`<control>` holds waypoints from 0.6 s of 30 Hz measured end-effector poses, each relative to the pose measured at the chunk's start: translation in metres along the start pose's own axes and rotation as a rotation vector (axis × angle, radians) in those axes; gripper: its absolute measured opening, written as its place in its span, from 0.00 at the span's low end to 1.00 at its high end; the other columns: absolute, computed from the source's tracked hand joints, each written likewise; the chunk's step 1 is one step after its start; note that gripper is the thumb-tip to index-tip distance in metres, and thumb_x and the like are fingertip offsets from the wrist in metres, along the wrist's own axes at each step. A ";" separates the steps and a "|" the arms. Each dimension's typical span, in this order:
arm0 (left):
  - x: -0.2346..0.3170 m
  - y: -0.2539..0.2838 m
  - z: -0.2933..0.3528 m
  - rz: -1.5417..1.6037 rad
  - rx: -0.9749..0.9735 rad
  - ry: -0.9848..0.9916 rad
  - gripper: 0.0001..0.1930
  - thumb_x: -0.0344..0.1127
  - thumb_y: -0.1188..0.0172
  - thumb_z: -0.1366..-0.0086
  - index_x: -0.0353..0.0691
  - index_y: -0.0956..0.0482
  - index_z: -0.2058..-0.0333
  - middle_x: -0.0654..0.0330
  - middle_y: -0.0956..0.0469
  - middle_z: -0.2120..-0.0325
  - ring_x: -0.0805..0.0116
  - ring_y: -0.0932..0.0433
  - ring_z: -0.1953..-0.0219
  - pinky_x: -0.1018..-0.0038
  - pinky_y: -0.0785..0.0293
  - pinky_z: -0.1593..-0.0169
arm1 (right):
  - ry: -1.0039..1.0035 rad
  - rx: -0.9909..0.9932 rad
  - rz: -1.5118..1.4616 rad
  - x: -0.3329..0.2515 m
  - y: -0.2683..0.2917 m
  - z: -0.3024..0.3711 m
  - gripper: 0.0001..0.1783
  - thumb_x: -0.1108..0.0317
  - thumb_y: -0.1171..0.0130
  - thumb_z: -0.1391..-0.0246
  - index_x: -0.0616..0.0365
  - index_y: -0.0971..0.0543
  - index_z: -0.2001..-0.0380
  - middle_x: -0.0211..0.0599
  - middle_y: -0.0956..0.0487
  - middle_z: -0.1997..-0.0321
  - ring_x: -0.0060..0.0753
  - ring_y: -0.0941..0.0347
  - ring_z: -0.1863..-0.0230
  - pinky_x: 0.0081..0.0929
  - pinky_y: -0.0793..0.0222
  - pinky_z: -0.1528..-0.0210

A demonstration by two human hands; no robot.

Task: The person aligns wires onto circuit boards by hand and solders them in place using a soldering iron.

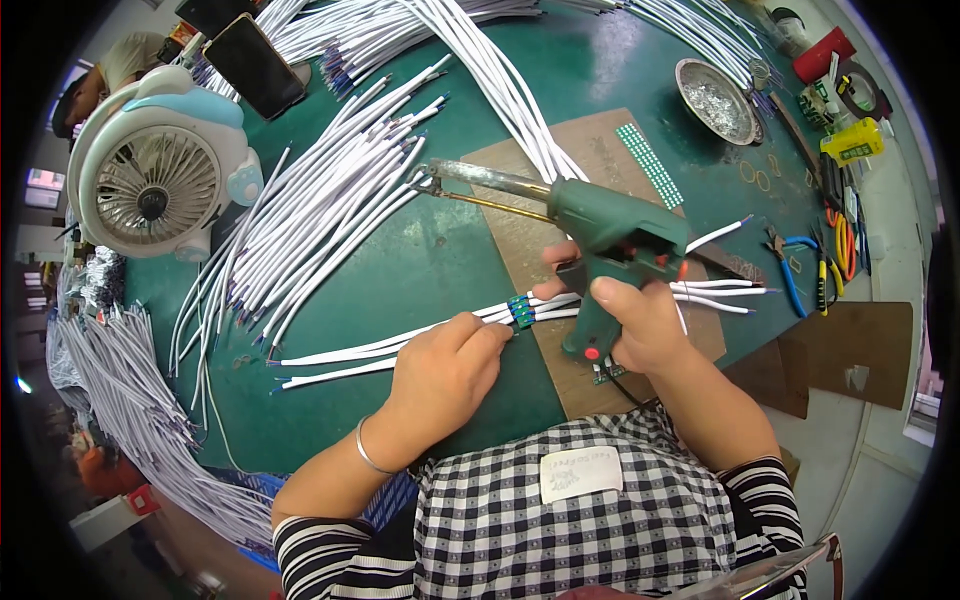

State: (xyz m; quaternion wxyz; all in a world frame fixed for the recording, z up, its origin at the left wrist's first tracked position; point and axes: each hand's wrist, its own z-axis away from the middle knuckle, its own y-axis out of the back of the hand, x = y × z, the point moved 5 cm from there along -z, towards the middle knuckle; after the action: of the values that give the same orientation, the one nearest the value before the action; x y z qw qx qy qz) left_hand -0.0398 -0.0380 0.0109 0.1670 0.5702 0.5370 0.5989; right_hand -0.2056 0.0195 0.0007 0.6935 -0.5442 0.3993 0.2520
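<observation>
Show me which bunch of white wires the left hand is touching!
The small bunch with little green boards across its middle; the left hand rests on it. The bigger bunches lie away from that hand and show no green boards.

A head-worn fisheye looks down and forward over the checked apron [490, 530] onto the green worktable [440, 260]. Left hand [450, 362] and right hand [648, 325] appear close, around mid-frame.
</observation>
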 end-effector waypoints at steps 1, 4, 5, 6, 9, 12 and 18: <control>-0.002 0.000 -0.001 0.037 -0.023 0.052 0.11 0.26 0.41 0.52 0.41 0.23 0.66 0.60 0.32 0.78 0.62 0.28 0.79 0.69 0.31 0.76 | 0.001 -0.014 0.027 0.000 0.001 -0.003 0.33 0.61 0.42 0.50 0.63 0.39 0.43 0.51 0.29 0.50 0.47 0.27 0.55 0.44 0.29 0.50; -0.003 0.003 -0.004 0.070 -0.067 0.079 0.12 0.26 0.41 0.51 0.43 0.23 0.66 0.60 0.32 0.78 0.61 0.28 0.79 0.69 0.30 0.76 | 0.020 -0.009 0.028 -0.001 0.003 -0.006 0.33 0.61 0.42 0.50 0.63 0.39 0.43 0.51 0.30 0.50 0.46 0.26 0.56 0.43 0.29 0.51; -0.003 0.003 -0.005 0.062 -0.107 0.064 0.12 0.27 0.40 0.52 0.44 0.23 0.65 0.61 0.33 0.77 0.62 0.28 0.80 0.69 0.30 0.77 | 0.013 -0.006 0.028 -0.001 0.004 -0.007 0.33 0.61 0.42 0.50 0.63 0.39 0.43 0.51 0.30 0.50 0.45 0.26 0.56 0.42 0.28 0.51; -0.002 0.005 -0.006 0.066 -0.090 0.051 0.12 0.27 0.40 0.52 0.44 0.23 0.65 0.61 0.33 0.77 0.62 0.28 0.80 0.69 0.30 0.77 | 0.006 -0.003 0.028 0.000 0.004 -0.008 0.33 0.61 0.43 0.50 0.64 0.39 0.43 0.51 0.30 0.50 0.45 0.26 0.56 0.42 0.27 0.52; -0.002 0.005 -0.008 0.116 -0.114 0.048 0.11 0.24 0.43 0.50 0.44 0.22 0.66 0.60 0.33 0.81 0.60 0.30 0.81 0.70 0.32 0.77 | 0.001 0.001 0.029 0.000 0.005 -0.009 0.33 0.61 0.43 0.50 0.64 0.39 0.43 0.51 0.30 0.50 0.44 0.25 0.56 0.41 0.27 0.52; -0.004 0.003 -0.008 0.160 -0.130 0.097 0.10 0.24 0.43 0.49 0.43 0.23 0.66 0.59 0.31 0.79 0.61 0.28 0.80 0.70 0.31 0.76 | 0.001 0.005 0.023 -0.001 0.006 -0.009 0.33 0.62 0.43 0.50 0.64 0.39 0.44 0.51 0.30 0.50 0.44 0.25 0.56 0.41 0.27 0.52; -0.002 0.003 -0.006 0.180 -0.077 0.126 0.08 0.26 0.40 0.48 0.39 0.25 0.67 0.58 0.25 0.75 0.59 0.25 0.77 0.70 0.29 0.74 | 0.004 0.010 -0.009 -0.001 0.004 -0.009 0.32 0.62 0.43 0.50 0.65 0.39 0.44 0.53 0.30 0.51 0.44 0.25 0.56 0.42 0.27 0.52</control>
State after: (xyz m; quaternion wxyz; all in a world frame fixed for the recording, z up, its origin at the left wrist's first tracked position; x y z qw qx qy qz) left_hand -0.0434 -0.0436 0.0143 0.1003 0.5706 0.4694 0.6664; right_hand -0.2122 0.0117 -0.0016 0.6965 -0.5430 0.3995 0.2457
